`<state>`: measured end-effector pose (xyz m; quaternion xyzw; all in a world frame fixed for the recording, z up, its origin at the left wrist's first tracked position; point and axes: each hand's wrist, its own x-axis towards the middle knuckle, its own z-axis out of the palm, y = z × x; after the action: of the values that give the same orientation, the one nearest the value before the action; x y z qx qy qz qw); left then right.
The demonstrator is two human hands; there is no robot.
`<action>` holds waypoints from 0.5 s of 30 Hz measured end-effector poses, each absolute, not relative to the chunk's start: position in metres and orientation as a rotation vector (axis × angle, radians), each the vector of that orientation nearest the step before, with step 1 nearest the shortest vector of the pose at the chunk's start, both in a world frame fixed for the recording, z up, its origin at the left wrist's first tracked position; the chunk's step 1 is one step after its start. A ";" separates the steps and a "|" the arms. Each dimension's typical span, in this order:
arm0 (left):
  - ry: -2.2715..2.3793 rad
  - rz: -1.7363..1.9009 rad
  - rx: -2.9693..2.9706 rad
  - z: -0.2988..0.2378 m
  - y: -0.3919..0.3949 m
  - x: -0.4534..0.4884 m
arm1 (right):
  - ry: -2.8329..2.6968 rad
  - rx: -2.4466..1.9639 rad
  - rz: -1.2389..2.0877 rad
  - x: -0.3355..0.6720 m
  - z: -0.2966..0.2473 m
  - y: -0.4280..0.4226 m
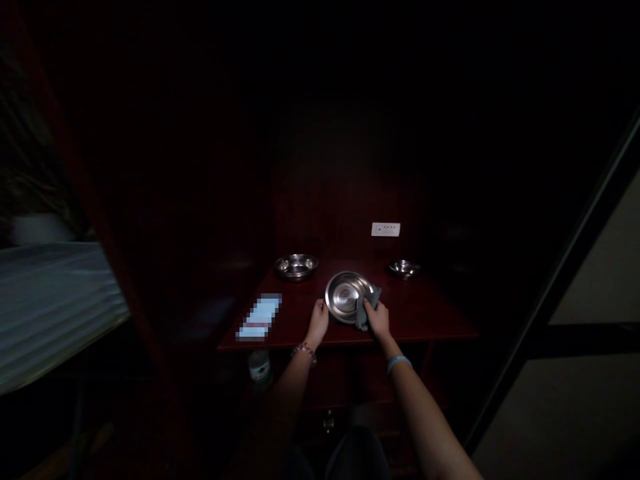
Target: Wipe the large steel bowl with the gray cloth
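Note:
A shiny metal bowl (343,293) is tilted up above the dark red shelf, its inside facing me. My left hand (319,321) grips its rim at the left, the fingers partly hidden behind it. On the right side, a grey cloth (362,315) lies over the rim and inner wall, and my right hand (379,320) is closed on it, thumb on the inside. Farther back on the shelf stand a wide metal bowl (296,267) to the left and a smaller metal dish (404,269) to the right.
The shelf (425,313) has dark side walls. A blurred-out bright rectangle (260,317) lies at its front left. A wall socket (385,229) sits on the back panel. Below the shelf edge is a jar (259,368). A pale ridged surface (55,307) stands at far left.

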<state>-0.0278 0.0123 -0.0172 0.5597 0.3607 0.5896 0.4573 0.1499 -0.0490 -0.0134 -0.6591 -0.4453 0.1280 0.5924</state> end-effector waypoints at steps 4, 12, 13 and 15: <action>0.880 1.445 1.374 -0.015 0.010 -0.028 | -1.034 -1.532 0.303 0.149 -0.012 -0.050; 0.879 1.472 1.375 -0.016 0.011 -0.029 | -1.038 -1.530 0.318 0.149 -0.013 -0.049; 0.879 1.469 1.375 -0.017 0.011 -0.029 | -1.037 -1.531 0.322 0.149 -0.013 -0.049; 0.874 1.462 1.373 -0.017 0.011 -0.028 | -1.037 -1.531 0.326 0.149 -0.013 -0.049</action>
<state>-0.0284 0.0109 -0.0168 0.5577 0.3549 0.5936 0.4590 0.1492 -0.0489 -0.0128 -0.6580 -0.4457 0.1400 0.5906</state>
